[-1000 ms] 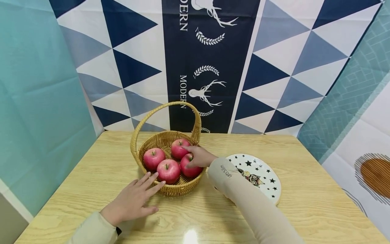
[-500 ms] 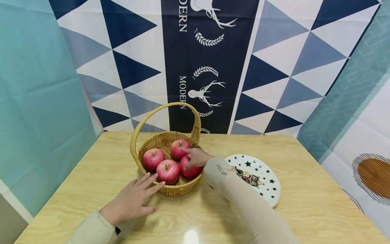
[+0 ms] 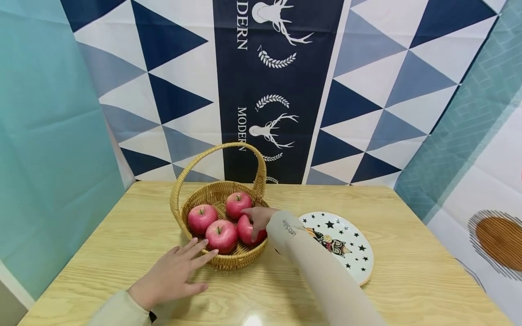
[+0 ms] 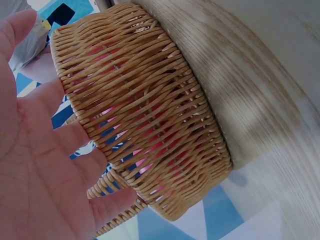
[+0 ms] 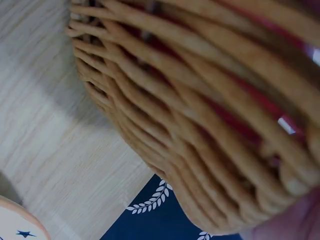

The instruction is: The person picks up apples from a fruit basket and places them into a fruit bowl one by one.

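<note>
In the head view a round wicker basket point(image 3: 234, 261) with a tall arched handle holds several red apples. One apple point(image 3: 220, 236) lies at the front, another point(image 3: 202, 219) at the left and a third point(image 3: 238, 205) at the back. My right hand point(image 3: 261, 219) reaches over the rim and grips the right-hand apple point(image 3: 247, 230) from above, thumb in front. My left hand point(image 3: 173, 274) is spread, fingertips touching the basket's front-left rim. The left wrist view has those straight fingers point(image 4: 75, 136) against the woven wall point(image 4: 145, 110). The basket's wall hides most of my right hand in the right wrist view.
A white plate point(image 3: 360, 258) with black stars and a cartoon figure lies to the right, partly under my right forearm. All stands on a light wooden table point(image 3: 122, 226). A patterned cloth point(image 3: 281, 90) hangs behind the table's back edge.
My right hand has shifted slightly, its fingers settling lower around the right-hand apple. The head view has tilted a little, so everything sits slightly lower. My left hand stays at the rim.
</note>
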Motion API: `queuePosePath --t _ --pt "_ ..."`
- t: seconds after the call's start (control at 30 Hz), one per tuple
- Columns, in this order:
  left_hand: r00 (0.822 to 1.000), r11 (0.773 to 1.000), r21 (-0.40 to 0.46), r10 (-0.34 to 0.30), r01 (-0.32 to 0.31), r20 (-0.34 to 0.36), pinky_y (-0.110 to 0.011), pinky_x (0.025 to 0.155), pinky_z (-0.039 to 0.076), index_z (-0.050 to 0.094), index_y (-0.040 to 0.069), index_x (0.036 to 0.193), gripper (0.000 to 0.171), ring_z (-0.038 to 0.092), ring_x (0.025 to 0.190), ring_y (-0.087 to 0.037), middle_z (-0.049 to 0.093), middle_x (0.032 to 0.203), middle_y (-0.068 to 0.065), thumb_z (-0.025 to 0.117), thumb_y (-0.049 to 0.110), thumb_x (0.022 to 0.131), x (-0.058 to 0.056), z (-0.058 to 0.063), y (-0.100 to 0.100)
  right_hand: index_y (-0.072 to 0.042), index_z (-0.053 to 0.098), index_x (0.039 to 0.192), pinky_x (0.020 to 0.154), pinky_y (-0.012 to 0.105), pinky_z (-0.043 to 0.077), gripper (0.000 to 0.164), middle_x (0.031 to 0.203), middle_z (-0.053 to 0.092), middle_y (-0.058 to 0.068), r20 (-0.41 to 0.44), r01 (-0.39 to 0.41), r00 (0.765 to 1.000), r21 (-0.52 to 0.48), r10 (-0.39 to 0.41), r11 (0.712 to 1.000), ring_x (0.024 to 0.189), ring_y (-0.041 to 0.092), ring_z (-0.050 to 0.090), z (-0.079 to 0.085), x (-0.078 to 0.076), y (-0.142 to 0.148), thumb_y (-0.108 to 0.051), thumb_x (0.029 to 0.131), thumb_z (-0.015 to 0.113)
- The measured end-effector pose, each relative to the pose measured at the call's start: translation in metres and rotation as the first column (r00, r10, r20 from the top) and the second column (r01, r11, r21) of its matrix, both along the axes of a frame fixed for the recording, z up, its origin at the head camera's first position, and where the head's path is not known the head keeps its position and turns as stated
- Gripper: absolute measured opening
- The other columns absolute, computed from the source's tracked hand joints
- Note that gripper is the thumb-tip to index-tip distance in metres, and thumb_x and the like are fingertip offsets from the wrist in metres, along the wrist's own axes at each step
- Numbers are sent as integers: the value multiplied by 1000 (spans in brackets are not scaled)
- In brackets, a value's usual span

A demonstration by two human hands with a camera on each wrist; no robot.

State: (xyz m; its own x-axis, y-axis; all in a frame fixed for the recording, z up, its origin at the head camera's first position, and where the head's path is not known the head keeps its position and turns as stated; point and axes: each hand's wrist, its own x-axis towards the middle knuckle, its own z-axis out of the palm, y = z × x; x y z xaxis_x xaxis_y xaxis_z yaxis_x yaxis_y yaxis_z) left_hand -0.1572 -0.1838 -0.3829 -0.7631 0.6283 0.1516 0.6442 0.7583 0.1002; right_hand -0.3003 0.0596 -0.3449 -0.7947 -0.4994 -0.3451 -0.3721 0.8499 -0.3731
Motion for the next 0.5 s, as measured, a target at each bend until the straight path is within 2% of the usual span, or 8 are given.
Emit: queuePosePath --t 0.2,0.33,0.5 --pt "1000 1000 10 9 -9 0 -64 89 42 50 15 141 65 39 130 -45 41 146 -18 60 51 87 0 -2 1 -13 57 131 98 31 41 75 120 61 6 -114 -89 990 -58 82 994 111 20 53 -9 -1 1 -18 62 87" --pt "1000 1000 28 5 -6 7 -64 88 43 51 15 140 63 39 131 -45 43 145 -18 62 48 87 0 -2 1 -10 59 127 94 30 44 72 113 63 5 -142 -88 987 -106 73 990 104 19 56 -13 -1 0 -21 61 86" --pt "1000 999 41 -3 3 -10 -64 87 44 53 14 137 61 40 130 -45 46 142 -19 63 46 86 -1 -2 2 -9 57 130 94 33 45 75 116 63 6 -156 -67 987 -132 46 989 104 21 56 -17 -2 0 -25 63 85"
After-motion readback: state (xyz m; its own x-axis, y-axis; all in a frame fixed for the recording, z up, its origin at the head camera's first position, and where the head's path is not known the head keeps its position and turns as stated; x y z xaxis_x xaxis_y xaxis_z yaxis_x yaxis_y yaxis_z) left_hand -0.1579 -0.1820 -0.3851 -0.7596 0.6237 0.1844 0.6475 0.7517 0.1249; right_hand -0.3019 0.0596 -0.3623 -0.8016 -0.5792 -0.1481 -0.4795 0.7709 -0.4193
